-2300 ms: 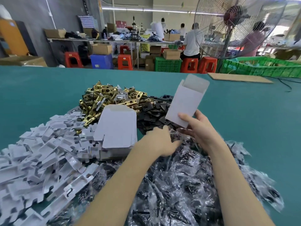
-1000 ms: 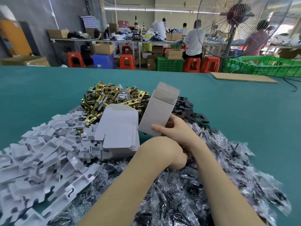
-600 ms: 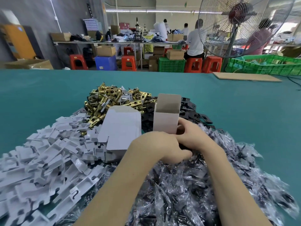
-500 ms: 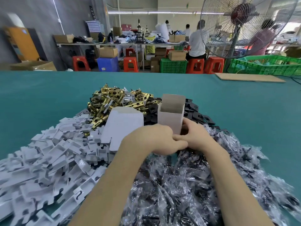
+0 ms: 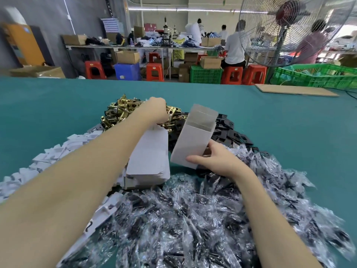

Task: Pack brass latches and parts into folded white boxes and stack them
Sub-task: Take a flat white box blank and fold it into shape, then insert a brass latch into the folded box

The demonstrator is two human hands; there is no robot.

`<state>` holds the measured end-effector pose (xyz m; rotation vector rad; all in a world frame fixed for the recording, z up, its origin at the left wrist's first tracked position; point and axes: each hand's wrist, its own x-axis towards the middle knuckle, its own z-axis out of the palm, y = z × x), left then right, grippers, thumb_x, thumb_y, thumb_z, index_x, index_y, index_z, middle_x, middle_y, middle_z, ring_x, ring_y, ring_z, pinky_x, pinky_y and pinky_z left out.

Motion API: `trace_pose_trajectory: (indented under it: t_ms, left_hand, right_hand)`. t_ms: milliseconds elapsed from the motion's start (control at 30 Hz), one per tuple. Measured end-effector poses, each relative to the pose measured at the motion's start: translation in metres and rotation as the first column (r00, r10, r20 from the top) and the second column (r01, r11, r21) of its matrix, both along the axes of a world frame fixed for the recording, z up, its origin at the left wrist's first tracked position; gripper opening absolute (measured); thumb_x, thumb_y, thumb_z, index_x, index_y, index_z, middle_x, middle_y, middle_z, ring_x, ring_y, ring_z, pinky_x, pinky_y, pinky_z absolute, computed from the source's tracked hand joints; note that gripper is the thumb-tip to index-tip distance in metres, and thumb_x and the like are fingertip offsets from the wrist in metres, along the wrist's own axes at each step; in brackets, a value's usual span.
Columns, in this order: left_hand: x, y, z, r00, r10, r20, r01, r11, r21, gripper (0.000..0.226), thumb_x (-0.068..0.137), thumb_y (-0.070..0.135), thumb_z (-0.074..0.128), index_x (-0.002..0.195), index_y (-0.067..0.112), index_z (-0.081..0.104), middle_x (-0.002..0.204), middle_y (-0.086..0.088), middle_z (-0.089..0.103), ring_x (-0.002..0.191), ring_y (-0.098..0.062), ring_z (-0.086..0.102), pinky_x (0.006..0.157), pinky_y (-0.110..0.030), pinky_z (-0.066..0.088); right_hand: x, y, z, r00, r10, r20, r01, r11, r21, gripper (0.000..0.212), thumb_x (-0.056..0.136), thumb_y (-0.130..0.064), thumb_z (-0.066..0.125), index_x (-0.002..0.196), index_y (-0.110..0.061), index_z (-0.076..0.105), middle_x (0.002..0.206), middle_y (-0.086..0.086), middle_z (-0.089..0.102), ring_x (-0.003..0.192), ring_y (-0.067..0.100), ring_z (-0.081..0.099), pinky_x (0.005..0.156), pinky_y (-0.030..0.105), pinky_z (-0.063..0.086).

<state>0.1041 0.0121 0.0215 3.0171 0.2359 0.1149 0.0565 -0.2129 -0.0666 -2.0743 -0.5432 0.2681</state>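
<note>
A: Head view, only camera. Right hand (image 5: pixel 216 161) grips the folded white box (image 5: pixel 193 138) at its lower end, thumb lying across the front face, other fingers wrapped behind. Box is tilted, open top leaning away and to the right, grey inside showing. It is held above the heap, between the black plates and the bagged parts.

B: Left hand?

A: Left hand (image 5: pixel 156 109) is stretched forward onto the pile of brass latches (image 5: pixel 119 111), back of the hand toward the camera. Fingers curl down into the pile; cannot tell whether they have pinched a latch, as the fingertips are hidden.

B: Layout of stock on the table (image 5: pixel 289 132)?

A: Teal surface. Brass latches farthest, centre-left. Black plates (image 5: pixel 229 132) just right of them, behind the held box. Stack of flat box blanks (image 5: pixel 150 161) lies under the left forearm, just beside the held box. White card inserts (image 5: pixel 48 159) spread to the left, partly covered by the arm. Clear bags of dark parts (image 5: pixel 193 219) fill the near centre and right, under the right forearm.

B: Background?

A: Standing fan (image 5: pixel 289 26) at upper right, green crates (image 5: pixel 318 76) below it, a flat cardboard sheet (image 5: pixel 295 90) at the table's far edge. Red stools (image 5: pixel 154 71) and several people at a bench beyond.
</note>
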Motion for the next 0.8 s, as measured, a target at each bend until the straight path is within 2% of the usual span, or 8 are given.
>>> trace_pose_trajectory:
  t_ms: [133, 233, 267, 367, 433, 533, 667, 800]
  left_hand:
    - [0.017, -0.001, -0.018, 0.994, -0.021, -0.103, 0.031, 0.995, 0.096, 0.037, 0.092, 0.012, 0.053, 0.128, 0.006, 0.058, 0.126, -0.017, 0.062, 0.115, -0.037, 0.058, 0.096, -0.045, 0.053]
    - [0.023, 0.001, -0.019, 0.997, -0.001, -0.078, 0.011, 0.992, 0.123, 0.034, 0.09, 0.017, 0.057, 0.123, 0.01, 0.062, 0.12, -0.013, 0.064, 0.108, -0.034, 0.061, 0.092, -0.045, 0.055]
    - [0.024, 0.002, -0.02, 0.998, 0.001, -0.058, 0.006, 0.993, 0.119, 0.032, 0.09, 0.02, 0.058, 0.12, 0.011, 0.064, 0.118, -0.012, 0.066, 0.107, -0.033, 0.062, 0.09, -0.044, 0.055]
    - [0.025, 0.002, -0.022, 1.0, 0.026, 0.009, -0.027, 0.996, 0.087, 0.025, 0.09, 0.019, 0.061, 0.113, 0.013, 0.069, 0.111, -0.01, 0.068, 0.1, -0.031, 0.063, 0.076, -0.039, 0.053]
    - [0.027, 0.002, -0.024, 0.997, 0.049, 0.055, -0.053, 0.995, 0.089, 0.025, 0.088, 0.015, 0.064, 0.111, 0.014, 0.07, 0.108, -0.009, 0.068, 0.093, -0.029, 0.063, 0.071, -0.037, 0.05]
    - [0.028, 0.004, -0.026, 0.992, 0.071, 0.105, -0.081, 0.992, 0.095, 0.025, 0.087, 0.014, 0.067, 0.112, 0.015, 0.071, 0.107, -0.008, 0.068, 0.089, -0.027, 0.061, 0.07, -0.036, 0.048]
    - [0.028, 0.004, -0.025, 0.993, 0.06, 0.102, -0.071, 0.992, 0.107, 0.021, 0.088, 0.011, 0.062, 0.109, 0.012, 0.066, 0.1, -0.009, 0.064, 0.087, -0.028, 0.058, 0.072, -0.037, 0.048]
    - [0.027, -0.001, -0.028, 0.994, 0.028, 0.108, -0.042, 0.991, 0.131, 0.011, 0.089, -0.001, 0.053, 0.096, 0.007, 0.056, 0.09, -0.011, 0.053, 0.084, -0.031, 0.052, 0.072, -0.039, 0.044]
  right_hand:
    - [0.002, -0.002, -0.002, 0.998, 0.021, 0.063, -0.017, 0.997, -0.069, 0.059, 0.084, -0.035, 0.08, 0.129, -0.046, 0.044, 0.114, -0.025, 0.064, 0.099, -0.005, 0.065, 0.081, 0.021, 0.053]
    - [0.005, -0.012, -0.001, 0.997, -0.007, 0.079, 0.014, 0.996, -0.093, 0.056, 0.083, -0.034, 0.081, 0.123, -0.05, 0.044, 0.107, -0.029, 0.063, 0.092, -0.014, 0.061, 0.069, 0.006, 0.047]
    - [0.006, -0.015, 0.0, 0.996, -0.018, 0.087, 0.028, 0.994, -0.11, 0.056, 0.083, -0.035, 0.08, 0.122, -0.05, 0.043, 0.105, -0.03, 0.062, 0.091, -0.016, 0.059, 0.068, 0.005, 0.046]
    - [0.007, -0.02, -0.001, 0.993, -0.049, 0.107, 0.063, 0.99, -0.123, 0.055, 0.084, -0.037, 0.079, 0.124, -0.049, 0.042, 0.105, -0.026, 0.062, 0.093, -0.013, 0.059, 0.076, 0.015, 0.049]
    - [0.006, -0.018, -0.001, 0.99, -0.055, 0.13, 0.074, 0.988, -0.139, 0.054, 0.084, -0.04, 0.079, 0.124, -0.046, 0.044, 0.103, -0.027, 0.061, 0.091, -0.011, 0.059, 0.07, 0.013, 0.045]
    - [0.005, -0.01, -0.003, 0.984, -0.07, 0.162, 0.089, 0.99, -0.108, 0.054, 0.081, -0.04, 0.081, 0.127, -0.042, 0.052, 0.1, -0.018, 0.065, 0.087, -0.003, 0.064, 0.066, 0.016, 0.047]
    - [0.004, 0.001, -0.006, 0.979, -0.068, 0.19, 0.087, 0.992, -0.091, 0.049, 0.077, -0.038, 0.084, 0.12, -0.04, 0.061, 0.09, -0.013, 0.066, 0.078, -0.001, 0.065, 0.058, 0.011, 0.043]
    - [0.005, 0.005, -0.009, 0.975, -0.088, 0.203, 0.106, 0.991, -0.079, 0.049, 0.077, -0.034, 0.085, 0.12, -0.033, 0.06, 0.091, -0.012, 0.066, 0.08, 0.002, 0.064, 0.059, 0.014, 0.043]
